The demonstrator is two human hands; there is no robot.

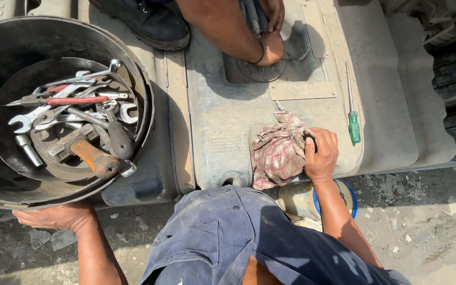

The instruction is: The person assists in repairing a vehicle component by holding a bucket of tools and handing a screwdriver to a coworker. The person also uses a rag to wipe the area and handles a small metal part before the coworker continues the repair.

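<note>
My left hand grips the lower rim of a big round metal pan from beneath, at the left. The pan carries several tools: spanners, red-handled pliers and a rusty-handled hammer. My right hand rests on the dusty metal tank top, closed around a small dark object, pressing against a bunched patterned cloth. I am wearing a dark blue shirt.
Another person's hands work at a round fitting at the top centre, with a black boot beside them. A green-handled screwdriver lies on the tank at right. Below is a stony ground and a container with a blue rim.
</note>
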